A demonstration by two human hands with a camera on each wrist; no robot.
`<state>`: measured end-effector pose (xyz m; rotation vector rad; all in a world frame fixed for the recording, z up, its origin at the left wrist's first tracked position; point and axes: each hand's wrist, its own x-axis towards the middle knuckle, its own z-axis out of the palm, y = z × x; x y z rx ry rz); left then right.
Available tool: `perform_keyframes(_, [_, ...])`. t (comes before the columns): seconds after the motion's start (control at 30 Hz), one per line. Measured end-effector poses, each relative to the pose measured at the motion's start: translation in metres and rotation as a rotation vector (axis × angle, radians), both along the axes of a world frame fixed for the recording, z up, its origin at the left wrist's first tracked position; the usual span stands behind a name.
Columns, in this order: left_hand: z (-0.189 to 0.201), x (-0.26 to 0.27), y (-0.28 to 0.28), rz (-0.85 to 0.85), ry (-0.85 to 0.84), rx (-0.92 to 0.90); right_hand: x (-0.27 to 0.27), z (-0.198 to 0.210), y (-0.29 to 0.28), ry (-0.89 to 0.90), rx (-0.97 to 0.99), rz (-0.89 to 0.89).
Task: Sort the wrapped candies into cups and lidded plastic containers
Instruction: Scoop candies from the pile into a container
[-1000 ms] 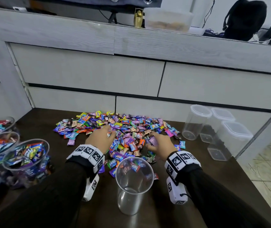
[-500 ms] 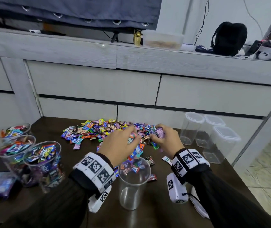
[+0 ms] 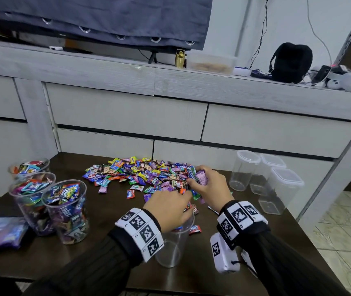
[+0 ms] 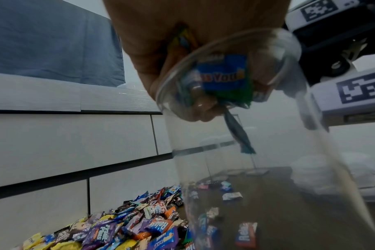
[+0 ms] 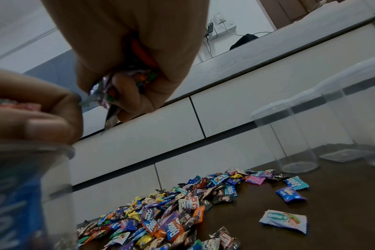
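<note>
step in hand: depositing. my left hand sits over the empty clear cup at the desk's near edge, fingers curled round blue-wrapped candies. my right hand clutches purple-wrapped candies above the candy pile. next: release into the cup.

Glossy foil-wrapped candies are lying on a dark wood-grain tabletop beside a clear smooth plastic cup.
</note>
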<state>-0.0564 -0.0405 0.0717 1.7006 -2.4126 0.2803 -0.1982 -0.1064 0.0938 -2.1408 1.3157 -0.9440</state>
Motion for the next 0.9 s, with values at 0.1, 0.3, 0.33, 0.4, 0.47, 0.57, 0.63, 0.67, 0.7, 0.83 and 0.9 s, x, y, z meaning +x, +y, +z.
perform_keyframes(0.1, [0.000,0.000,0.003,-0.010,0.011,0.000,-0.002,0.000,0.002,0.002,0.002,0.000])
perform_keyframes(0.3, [0.001,0.001,0.004,-0.090,0.079,0.044,-0.003,0.001,0.003,0.012,-0.008,0.007])
perform_keyframes(0.33, [0.001,0.001,0.004,-0.105,0.114,0.068,-0.003,0.002,0.004,0.011,-0.001,0.007])
perform_keyframes(0.4, [0.001,0.002,0.006,-0.120,0.182,0.102,-0.004,0.002,0.004,0.017,0.005,0.010])
perform_keyframes(0.47, [0.001,0.004,0.007,-0.128,0.220,0.096,-0.005,0.002,0.004,0.024,0.004,0.015])
perform_keyframes(0.57, [0.000,0.006,0.007,-0.128,0.229,0.069,-0.006,0.003,0.003,0.037,-0.001,0.012])
perform_keyframes(0.63, [0.000,0.006,0.007,-0.121,0.205,0.048,-0.007,0.003,0.002,0.037,-0.006,0.009])
perform_keyframes(0.67, [-0.001,0.006,0.007,-0.118,0.184,0.024,-0.007,0.002,0.002,0.035,-0.008,0.007])
perform_keyframes(0.7, [-0.001,0.006,0.008,-0.118,0.157,-0.014,-0.008,0.002,0.002,0.029,-0.008,0.006])
perform_keyframes(0.83, [0.000,0.005,0.011,-0.104,0.115,-0.126,-0.010,-0.002,0.003,0.020,-0.016,-0.020])
perform_keyframes(0.9, [0.001,0.006,0.011,-0.094,0.150,-0.121,-0.011,-0.004,0.004,0.011,-0.014,-0.022])
